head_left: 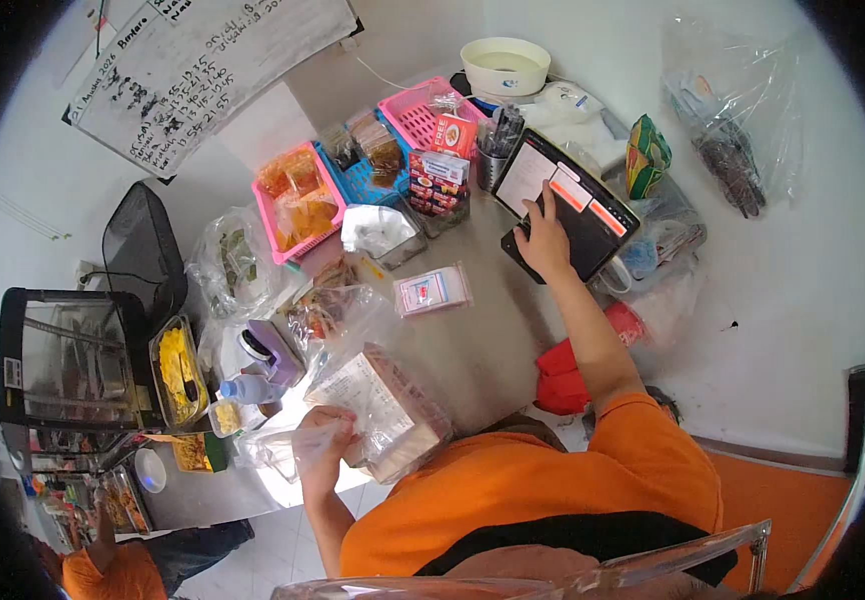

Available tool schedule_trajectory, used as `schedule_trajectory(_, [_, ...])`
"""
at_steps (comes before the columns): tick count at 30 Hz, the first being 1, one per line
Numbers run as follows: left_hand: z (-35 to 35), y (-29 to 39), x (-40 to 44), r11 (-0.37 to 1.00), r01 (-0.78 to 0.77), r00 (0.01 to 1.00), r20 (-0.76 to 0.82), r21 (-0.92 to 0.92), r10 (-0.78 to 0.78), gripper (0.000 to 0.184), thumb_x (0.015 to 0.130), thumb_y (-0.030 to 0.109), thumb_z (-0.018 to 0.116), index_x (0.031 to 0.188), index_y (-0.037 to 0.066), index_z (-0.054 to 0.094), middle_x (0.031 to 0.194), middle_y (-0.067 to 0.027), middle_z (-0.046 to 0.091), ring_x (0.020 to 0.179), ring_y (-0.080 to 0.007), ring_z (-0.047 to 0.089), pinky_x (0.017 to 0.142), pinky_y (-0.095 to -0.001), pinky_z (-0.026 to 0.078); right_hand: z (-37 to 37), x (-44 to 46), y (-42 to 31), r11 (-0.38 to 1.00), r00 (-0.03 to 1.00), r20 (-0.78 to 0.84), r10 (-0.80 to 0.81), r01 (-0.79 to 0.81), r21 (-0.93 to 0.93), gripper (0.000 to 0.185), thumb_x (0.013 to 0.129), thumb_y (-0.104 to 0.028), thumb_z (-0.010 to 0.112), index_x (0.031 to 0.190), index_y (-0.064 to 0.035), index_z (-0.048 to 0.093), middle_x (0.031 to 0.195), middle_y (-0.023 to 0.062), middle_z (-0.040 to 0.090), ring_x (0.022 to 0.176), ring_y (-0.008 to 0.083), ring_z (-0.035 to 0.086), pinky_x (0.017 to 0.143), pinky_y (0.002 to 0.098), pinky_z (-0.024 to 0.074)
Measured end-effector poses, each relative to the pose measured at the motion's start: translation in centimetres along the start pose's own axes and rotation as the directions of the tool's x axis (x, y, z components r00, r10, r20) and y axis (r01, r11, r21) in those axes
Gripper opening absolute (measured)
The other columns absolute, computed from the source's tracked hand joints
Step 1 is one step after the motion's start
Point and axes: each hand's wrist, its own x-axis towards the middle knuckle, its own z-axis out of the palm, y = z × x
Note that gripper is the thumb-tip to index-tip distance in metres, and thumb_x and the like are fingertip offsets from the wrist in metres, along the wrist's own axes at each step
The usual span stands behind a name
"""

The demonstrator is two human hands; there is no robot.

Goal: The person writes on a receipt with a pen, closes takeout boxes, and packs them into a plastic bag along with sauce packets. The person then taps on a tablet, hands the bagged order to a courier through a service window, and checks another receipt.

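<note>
My left hand (pixel 331 438) is closed on the gathered top of a clear plastic bag (pixel 288 455). The bag holds a box (pixel 415 435), and a printed paper slip (pixel 353 388) lies against it. It rests by the table's front edge, close to my body. My right hand (pixel 545 243) reaches across to a tablet (pixel 593 255) on a stand. Two of its fingers are stretched out over the lit screen, and the others look partly bent. Just left of the tablet, a white packet with red and blue print (pixel 434 290) lies flat on the table.
Pink (pixel 283 240) and blue baskets (pixel 351 178) of bagged food stand at the back. On the left are a purple tape dispenser (pixel 278 360), a plastic bottle (pixel 248 388) and a tub of yellow packets (pixel 181 375). Another person in orange (pixel 118 570) is at lower left.
</note>
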Motion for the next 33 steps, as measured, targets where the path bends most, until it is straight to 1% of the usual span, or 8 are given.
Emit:
schedule_trajectory(1, [0.0, -0.1, 0.0, 1.000, -0.004, 1.000, -0.002, -0.001, 0.004, 0.012, 0.079, 0.004, 0.065, 0.077, -0.001, 0.054, 0.090, -0.0109, 0.059, 0.074, -0.0152, 0.059, 0.062, -0.0260, 0.053, -0.1, 0.0, -0.3, 1.000, 1.000, -0.023, 0.012, -0.011, 0.019, 0.048, 0.076, -0.020, 0.066, 0.119, -0.0066, 0.050, 0.149, 0.0131, 0.015, 0.094, 0.0400, 0.059, 0.081, 0.0442, 0.0496])
schedule_trajectory(4, [0.1, -0.2, 0.0, 0.999, -0.023, 1.000, 0.000, -0.027, 0.023, 0.011, 0.079, 0.004, 0.064, 0.076, -0.001, 0.054, 0.090, -0.0111, 0.059, 0.074, -0.0155, 0.059, 0.061, -0.0263, 0.053, 0.6, -0.6, -0.4, 0.996, 0.995, 0.067, -0.070, 0.074, -0.057, 0.045, 0.077, -0.020, 0.065, 0.117, -0.0066, 0.051, 0.149, 0.0119, 0.016, 0.093, 0.0393, 0.059, 0.081, 0.0435, 0.0498])
schedule_trajectory(7, [0.0, -0.3, 0.1, 0.997, -0.066, 0.998, 0.017, -0.031, 0.067, 0.011, 0.079, 0.003, 0.064, 0.077, -0.001, 0.053, 0.090, -0.0116, 0.059, 0.072, -0.0158, 0.059, 0.060, -0.0269, 0.054, 2.0, -1.1, 0.0, 0.993, 0.978, 0.206, -0.025, 0.047, -0.105, 0.042, 0.077, -0.019, 0.064, 0.115, -0.0063, 0.052, 0.148, 0.0120, 0.019, 0.091, 0.0385, 0.060, 0.079, 0.0433, 0.0500])
schedule_trajectory(11, [0.0, -0.1, 0.0, 0.998, 0.011, 1.000, 0.000, -0.068, -0.011, 0.012, 0.079, 0.002, 0.064, 0.079, 0.000, 0.052, 0.090, -0.0121, 0.059, 0.074, -0.0162, 0.059, 0.060, -0.0275, 0.055, 1.2, -0.7, 0.0, 0.996, 0.991, 0.134, 0.021, -0.010, -0.086, 0.040, 0.077, -0.019, 0.063, 0.113, -0.0061, 0.051, 0.148, 0.0120, 0.020, 0.090, 0.0378, 0.060, 0.078, 0.0437, 0.0499])
schedule_trajectory(16, [0.0, -0.4, 0.0, 0.996, -0.008, 1.000, -0.013, -0.086, 0.007, 0.015, 0.078, 0.004, 0.066, 0.080, 0.001, 0.052, 0.091, -0.0119, 0.060, 0.076, -0.0162, 0.059, 0.061, -0.0271, 0.054, 1.0, -0.2, -0.2, 0.998, 0.999, 0.028, 0.034, -0.032, -0.057, 0.041, 0.077, -0.018, 0.063, 0.113, -0.0050, 0.051, 0.148, 0.0104, 0.019, 0.090, 0.0375, 0.060, 0.077, 0.0442, 0.0498])
schedule_trajectory(25, [0.1, -0.1, 0.0, 0.998, 0.035, 0.999, -0.013, -0.058, -0.036, 0.016, 0.078, 0.006, 0.068, 0.080, 0.001, 0.052, 0.092, -0.0106, 0.060, 0.078, -0.0157, 0.059, 0.062, -0.0269, 0.054, 2.5, -1.6, -1.0, 0.990, 0.978, 0.207, -0.034, 0.061, -0.127, 0.037, 0.078, -0.020, 0.062, 0.110, -0.0043, 0.051, 0.147, 0.0100, 0.021, 0.090, 0.0347, 0.060, 0.076, 0.0428, 0.0502])
schedule_trajectory(31, [0.1, -0.4, 0.0, 0.998, -0.020, 1.000, -0.011, -0.064, 0.019, 0.014, 0.078, 0.005, 0.066, 0.081, 0.000, 0.054, 0.090, -0.0108, 0.060, 0.077, -0.0157, 0.059, 0.061, -0.0265, 0.054, 3.4, -1.7, -0.6, 0.986, 0.972, 0.233, 0.025, 0.014, -0.164, 0.034, 0.078, -0.018, 0.063, 0.108, -0.0046, 0.052, 0.147, 0.0104, 0.023, 0.092, 0.0316, 0.060, 0.077, 0.0422, 0.0501])
schedule_trajectory(33, [0.1, -0.4, 0.0, 0.998, -0.011, 1.000, -0.021, -0.067, 0.009, 0.013, 0.078, 0.004, 0.066, 0.082, -0.001, 0.054, 0.090, -0.0109, 0.060, 0.077, -0.0157, 0.059, 0.060, -0.0267, 0.055, 3.5, -1.8, -0.4, 0.989, 0.980, 0.199, -0.023, 0.051, -0.139, 0.032, 0.079, -0.018, 0.062, 0.106, -0.0044, 0.051, 0.146, 0.0109, 0.025, 0.092, 0.0319, 0.060, 0.077, 0.0421, 0.0499])
